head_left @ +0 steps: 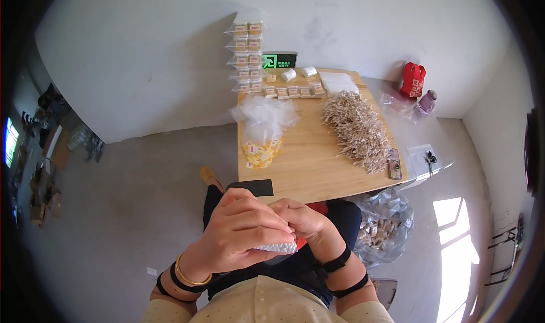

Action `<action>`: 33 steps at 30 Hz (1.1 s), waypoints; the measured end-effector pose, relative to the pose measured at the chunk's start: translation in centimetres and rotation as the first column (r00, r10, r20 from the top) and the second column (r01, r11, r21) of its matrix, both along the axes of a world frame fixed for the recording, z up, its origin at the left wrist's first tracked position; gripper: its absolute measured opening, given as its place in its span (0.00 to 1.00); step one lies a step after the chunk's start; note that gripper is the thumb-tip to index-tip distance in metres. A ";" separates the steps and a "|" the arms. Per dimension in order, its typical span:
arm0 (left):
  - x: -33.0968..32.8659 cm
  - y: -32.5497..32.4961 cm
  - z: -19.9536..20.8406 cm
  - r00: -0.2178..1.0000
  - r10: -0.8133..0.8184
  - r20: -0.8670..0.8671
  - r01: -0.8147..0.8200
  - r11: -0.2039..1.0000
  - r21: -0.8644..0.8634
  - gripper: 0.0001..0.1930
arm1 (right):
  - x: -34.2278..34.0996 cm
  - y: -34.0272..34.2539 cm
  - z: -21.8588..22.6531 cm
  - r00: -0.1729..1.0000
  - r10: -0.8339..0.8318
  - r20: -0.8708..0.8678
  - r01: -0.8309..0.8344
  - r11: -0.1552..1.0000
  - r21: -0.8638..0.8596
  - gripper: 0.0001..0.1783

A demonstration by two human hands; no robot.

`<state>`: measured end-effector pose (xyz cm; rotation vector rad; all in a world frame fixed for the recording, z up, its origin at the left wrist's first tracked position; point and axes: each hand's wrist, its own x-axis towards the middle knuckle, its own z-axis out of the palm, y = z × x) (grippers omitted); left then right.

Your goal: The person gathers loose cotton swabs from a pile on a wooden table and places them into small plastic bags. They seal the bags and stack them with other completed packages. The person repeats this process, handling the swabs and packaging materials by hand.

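Note:
In front of my body, above my lap, I hold a bundle of cotton swabs [278, 247], its packed white tips showing below the fingers. My left hand [238, 229] is wrapped over the bundle from the left. My right hand [304, 218] is closed at its far right side, fingertips meeting those of the left; what lies between them is partly hidden. On the table's right side lies a big loose heap of cotton swabs [357, 130] with brownish sticks. Clear plastic bags [264, 116] are piled at the left, over scattered yellow-and-white paper labels [261, 154].
Filled packs stand stacked [248, 56] at the table's far left; a row of small packs [292, 92] lies beside them. White rolls [288, 75] sit behind. A phone [394, 164] rests by the right edge. A clear bag of packs [386, 229] is right of my lap.

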<state>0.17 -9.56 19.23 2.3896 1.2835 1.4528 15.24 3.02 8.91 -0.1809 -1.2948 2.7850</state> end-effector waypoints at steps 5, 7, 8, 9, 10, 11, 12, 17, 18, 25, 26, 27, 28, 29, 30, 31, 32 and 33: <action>0.1 0.0 0.0 0.999 0.031 -0.018 -0.032 0.999 -0.037 0.18 | 0.2 0.3 0.7 1.000 -0.002 0.006 0.002 1.000 -0.029 0.17; 0.1 0.0 0.1 0.997 0.057 -0.058 -0.059 0.998 -0.034 0.18 | 0.3 0.6 0.9 1.000 -0.018 -0.006 0.018 1.000 -0.024 0.17; 0.2 0.0 0.0 0.993 0.088 -0.083 -0.089 0.996 -0.016 0.18 | 0.4 0.8 1.1 0.999 -0.049 0.006 0.050 0.998 -0.040 0.17; 0.2 0.1 -0.1 0.987 0.118 -0.107 -0.119 0.993 0.001 0.18 | 0.5 1.0 1.3 0.997 -0.081 0.019 0.081 0.995 -0.056 0.17; 0.2 0.3 -0.4 0.980 0.149 -0.130 -0.147 0.989 0.020 0.18 | 0.7 1.2 1.3 0.993 -0.112 0.033 0.114 0.991 -0.071 0.17; 0.0 0.6 -0.9 0.979 0.164 -0.121 -0.161 0.986 0.030 0.18 | 1.0 1.9 0.7 0.993 -0.121 -0.005 0.120 0.988 -0.094 0.18; -0.5 1.1 -1.8 0.976 0.185 -0.115 -0.182 0.983 0.036 0.18 | 1.0 2.2 0.7 0.982 -0.187 0.035 0.189 0.978 -0.086 0.18; -1.8 2.3 -5.6 0.979 0.197 -0.044 -0.195 0.980 0.047 0.19 | 0.6 3.2 -0.6 0.935 -0.331 0.129 0.337 0.941 -0.029 0.21; -1.8 2.3 -6.2 0.977 0.205 -0.063 -0.201 0.977 0.067 0.19 | 0.6 3.4 -1.0 0.937 -0.322 0.138 0.329 0.944 -0.031 0.22; -1.7 2.4 -8.9 0.953 0.218 -0.210 -0.191 0.971 0.143 0.18 | -0.3 4.1 -1.4 0.923 -0.231 0.309 0.229 0.972 0.042 0.24; -1.8 2.4 -9.3 0.949 0.221 -0.223 -0.190 0.970 0.148 0.18 | -0.5 4.4 -1.9 0.921 -0.229 0.314 0.225 0.973 0.051 0.25; -2.0 2.4 -9.8 0.947 0.222 -0.232 -0.190 0.970 0.155 0.17 | -0.7 4.7 -2.5 0.920 -0.228 0.319 0.220 0.974 0.060 0.25; -2.1 2.4 -10.4 0.944 0.224 -0.241 -0.189 0.969 0.162 0.17 | -0.6 5.1 -3.1 0.920 -0.223 0.322 0.207 0.975 0.082 0.25; -2.3 2.3 -10.9 0.941 0.229 -0.249 -0.192 0.967 0.166 0.16 | -0.7 5.3 -3.7 0.921 -0.213 0.327 0.190 0.976 0.102 0.26; -2.4 2.2 -11.5 0.943 0.220 -0.249 -0.184 0.970 0.162 0.16 | -0.7 5.5 -4.1 0.921 -0.205 0.332 0.173 0.977 0.122 0.26; -2.5 2.2 -12.0 0.945 0.212 -0.249 -0.176 0.972 0.158 0.15 | -0.8 5.5 -4.2 0.914 -0.229 0.334 0.179 0.968 0.173 0.26; -2.5 2.0 -12.6 0.947 0.203 -0.248 -0.169 0.974 0.153 0.15 | -1.0 5.3 -3.9 0.907 -0.252 0.337 0.183 0.958 0.223 0.26; -2.6 1.9 -13.1 0.947 0.203 -0.250 -0.168 0.974 0.155 0.14 | -1.2 5.2 -3.8 0.900 -0.275 0.338 0.186 0.944 0.272 0.27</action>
